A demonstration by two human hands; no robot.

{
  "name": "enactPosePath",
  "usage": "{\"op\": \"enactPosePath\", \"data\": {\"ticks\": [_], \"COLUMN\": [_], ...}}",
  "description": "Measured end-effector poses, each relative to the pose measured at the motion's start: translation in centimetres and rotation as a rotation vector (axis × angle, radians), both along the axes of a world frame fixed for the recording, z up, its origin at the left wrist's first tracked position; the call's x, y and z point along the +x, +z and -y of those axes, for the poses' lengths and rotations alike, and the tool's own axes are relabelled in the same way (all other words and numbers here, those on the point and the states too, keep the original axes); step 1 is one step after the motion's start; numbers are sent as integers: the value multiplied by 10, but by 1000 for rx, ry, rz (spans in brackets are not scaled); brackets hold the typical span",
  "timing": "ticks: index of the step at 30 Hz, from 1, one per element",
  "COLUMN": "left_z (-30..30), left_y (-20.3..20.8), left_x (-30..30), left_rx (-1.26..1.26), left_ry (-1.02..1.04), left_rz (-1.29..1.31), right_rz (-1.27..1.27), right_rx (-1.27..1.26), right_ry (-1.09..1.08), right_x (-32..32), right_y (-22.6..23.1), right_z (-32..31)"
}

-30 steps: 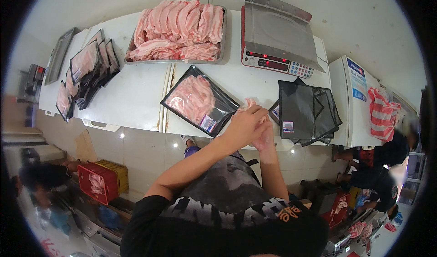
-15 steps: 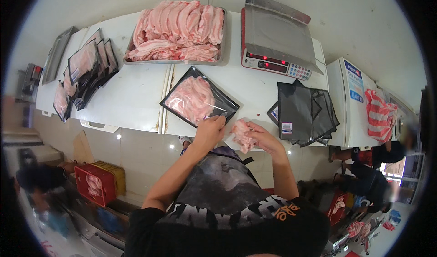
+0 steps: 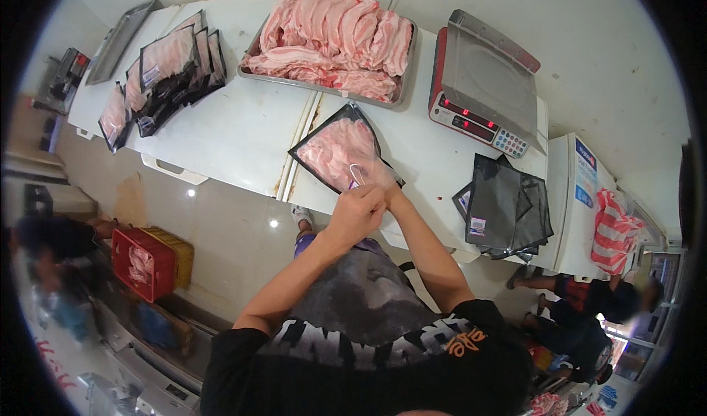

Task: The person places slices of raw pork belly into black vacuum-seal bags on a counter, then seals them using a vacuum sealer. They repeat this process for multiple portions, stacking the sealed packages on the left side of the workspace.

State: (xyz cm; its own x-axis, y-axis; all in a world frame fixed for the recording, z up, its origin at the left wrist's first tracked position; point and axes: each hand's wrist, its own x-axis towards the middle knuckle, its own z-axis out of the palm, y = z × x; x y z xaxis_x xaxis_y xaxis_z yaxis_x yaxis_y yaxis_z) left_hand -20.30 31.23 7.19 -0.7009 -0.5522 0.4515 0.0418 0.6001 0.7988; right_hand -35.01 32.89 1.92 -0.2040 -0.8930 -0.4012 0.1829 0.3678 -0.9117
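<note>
A clear-fronted, black-backed plastic bag (image 3: 333,149) holding slices of pale pink meat lies on the white freezer top before me. My left hand (image 3: 356,213) pinches the near edge of this bag, its fingers closed. Just to the right, my right hand (image 3: 396,198) reaches into the bag's open near corner. Its fingers are hidden behind the left hand and the cloudy film, so what they hold does not show. Beyond the bag stands a metal tray (image 3: 324,92) heaped with meat strips (image 3: 335,37).
A red scale (image 3: 482,85) with a steel pan stands at the back right. Flat black bags (image 3: 508,206) are stacked in front of it. Several filled bags (image 3: 168,61) lie at the left beside a metal tray (image 3: 121,44). A striped bag (image 3: 615,232) hangs far right. Crates (image 3: 140,265) and other people are behind me.
My right hand has moved left from beside the bag, carrying the meat slices to its opening. The left hand keeps its grip on the edge. The whole view has tilted.
</note>
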Motion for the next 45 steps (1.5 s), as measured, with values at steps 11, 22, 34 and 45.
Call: {"op": "enactPosePath", "data": {"ticks": [11, 22, 34, 45], "left_z": [-9, -3, -4, 5], "left_y": [-12, -7, -9, 3], "left_x": [-3, -3, -5, 41], "left_rx": [23, 13, -4, 115], "left_ry": [-44, -33, -80, -53], "left_rz": [-20, 8, 47, 241], "right_rz": [-1201, -1417, -972, -1360], "right_rx": [-545, -767, -839, -795], "right_ry": [146, 261, 463, 204], "right_x": [-10, -8, -14, 10], "right_y": [-35, -10, -20, 3], "right_z": [-37, 16, 13, 17]}}
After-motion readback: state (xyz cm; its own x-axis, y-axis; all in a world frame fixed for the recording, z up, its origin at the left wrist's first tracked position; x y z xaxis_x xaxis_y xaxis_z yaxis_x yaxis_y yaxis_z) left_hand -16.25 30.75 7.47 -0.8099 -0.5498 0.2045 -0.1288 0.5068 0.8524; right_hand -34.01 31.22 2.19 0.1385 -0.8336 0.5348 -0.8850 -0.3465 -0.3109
